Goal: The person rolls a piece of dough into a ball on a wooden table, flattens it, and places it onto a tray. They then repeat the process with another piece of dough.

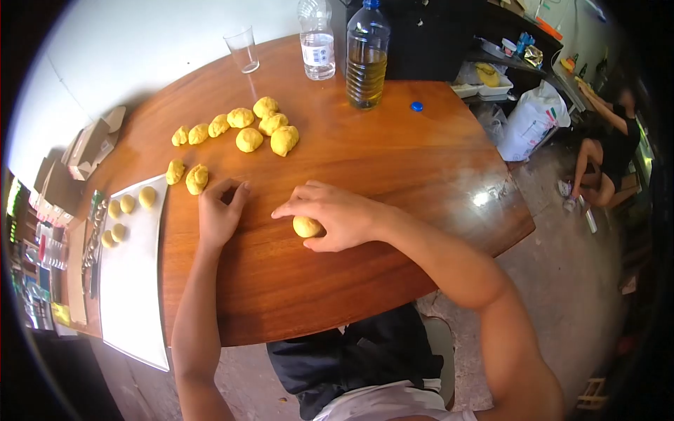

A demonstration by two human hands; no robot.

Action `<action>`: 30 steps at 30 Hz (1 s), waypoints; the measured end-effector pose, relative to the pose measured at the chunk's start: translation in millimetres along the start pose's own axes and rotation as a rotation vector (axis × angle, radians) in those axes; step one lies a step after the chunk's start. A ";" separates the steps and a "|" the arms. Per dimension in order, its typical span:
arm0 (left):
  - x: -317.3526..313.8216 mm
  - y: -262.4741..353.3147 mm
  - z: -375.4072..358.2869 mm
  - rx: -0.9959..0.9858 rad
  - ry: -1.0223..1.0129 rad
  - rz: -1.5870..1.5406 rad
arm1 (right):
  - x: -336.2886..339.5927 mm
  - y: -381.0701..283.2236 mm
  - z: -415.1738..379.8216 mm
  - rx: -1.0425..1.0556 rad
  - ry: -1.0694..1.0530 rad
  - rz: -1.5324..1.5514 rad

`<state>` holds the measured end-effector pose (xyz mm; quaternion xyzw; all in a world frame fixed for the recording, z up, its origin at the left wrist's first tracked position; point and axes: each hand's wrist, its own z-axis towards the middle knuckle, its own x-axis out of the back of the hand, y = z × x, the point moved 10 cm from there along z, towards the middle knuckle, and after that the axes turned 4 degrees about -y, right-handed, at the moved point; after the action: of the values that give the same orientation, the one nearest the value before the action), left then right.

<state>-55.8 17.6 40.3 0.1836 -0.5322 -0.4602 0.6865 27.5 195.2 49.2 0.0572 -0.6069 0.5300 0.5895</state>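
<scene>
My right hand (337,216) curls around a smooth yellow dough ball (306,226) on the wooden table (337,288), its index finger stretched out to the left. Just below a rough dough lump (197,179), my left hand (223,210) rests on the table with thumb and fingers bent toward each other; a gap shows between them and nothing is visible in it. Several more rough yellow lumps (248,139) lie farther back. On the white tray (130,295) at the left sit several smooth balls (147,196).
A glass (242,50), a clear bottle (317,49) and a bottle of yellow liquid (366,63) stand at the back, near a blue cap (417,107). Cardboard boxes (91,147) are at the left. A white sack (531,123) and another person (609,151) are at the right.
</scene>
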 end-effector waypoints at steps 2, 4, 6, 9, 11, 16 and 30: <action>3.3 -0.6 -2.3 0.055 0.001 -0.018 | 1.4 7.2 -0.5 -0.017 -0.008 0.047; 6.3 -2.6 -1.4 0.103 0.009 -0.042 | 3.6 11.5 -1.5 -0.033 -0.017 0.082; 8.0 -7.0 -3.7 0.118 -0.008 -0.010 | 0.6 7.4 -3.6 -0.003 -0.017 0.028; 7.8 -1.3 -5.7 0.078 -0.005 -0.027 | -0.4 2.5 -2.5 -0.035 -0.052 0.015; 7.5 -4.7 -5.7 0.074 -0.004 -0.034 | 4.0 0.2 -2.1 -0.019 -0.004 0.064; 5.6 0.2 -4.5 0.113 -0.022 -0.009 | 29.6 -4.3 -4.9 0.039 0.183 0.119; 2.9 3.1 -5.9 0.128 -0.052 0.011 | 4.7 3.7 -9.5 -0.015 0.025 -0.034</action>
<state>-49.1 15.4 42.0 0.2121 -0.5792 -0.4263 0.6617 29.7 206.2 48.3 0.0564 -0.6025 0.5159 0.6063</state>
